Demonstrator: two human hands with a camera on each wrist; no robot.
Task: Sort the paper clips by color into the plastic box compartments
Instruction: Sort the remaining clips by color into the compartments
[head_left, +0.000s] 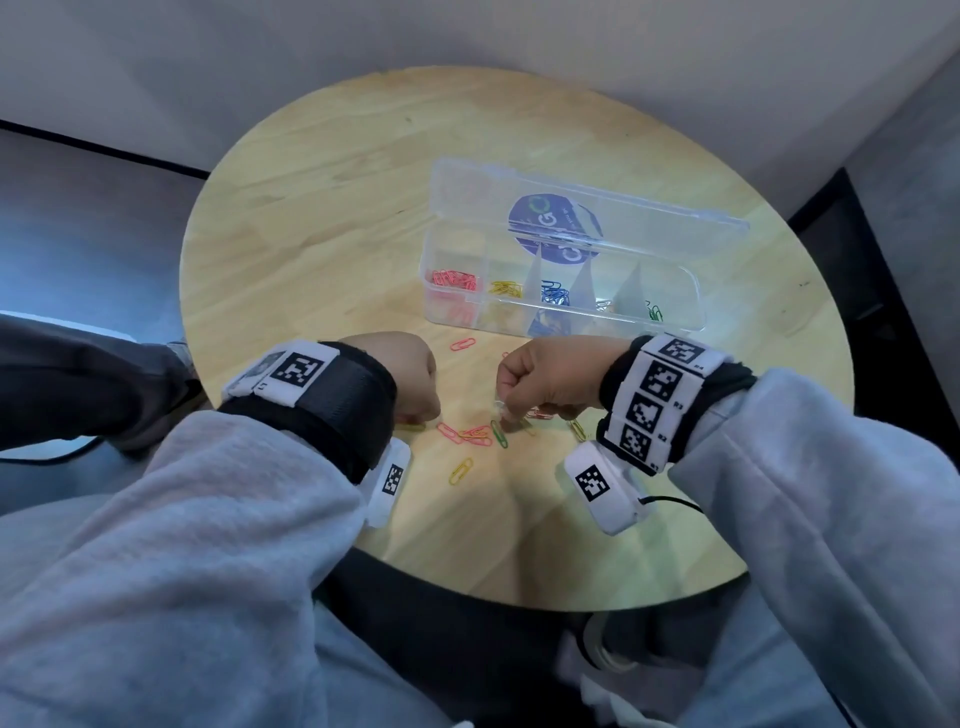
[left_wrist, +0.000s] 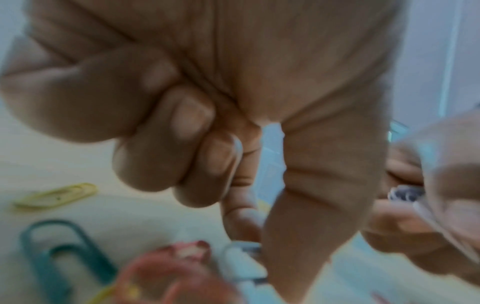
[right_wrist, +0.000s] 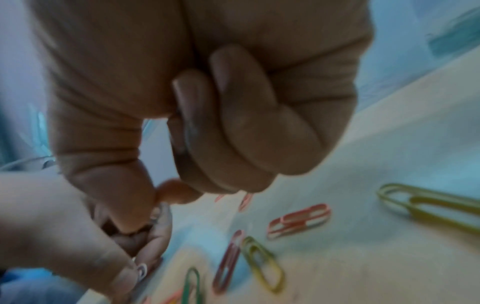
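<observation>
So both hands are down in the loose pile of coloured wire paper clips (head_left: 475, 434) on the round wooden worktop (head_left: 322, 218). Right hand (head_left: 550, 376) fingers pinch a pale silvery clip (head_left: 500, 406); left hand (head_left: 402, 376) is curled, looks like it's pinching one too. Next it goes into its compartment in the clear plastic box (head_left: 561, 291).

Round pale wooden table (head_left: 322, 218), grey wall behind, black cable (head_left: 670, 501) at its near edge.

Round wooden table (head_left: 322, 218) with open clear plastic box (head_left: 563, 312) and scattered coloured paper clips (head_left: 475, 435).
</observation>
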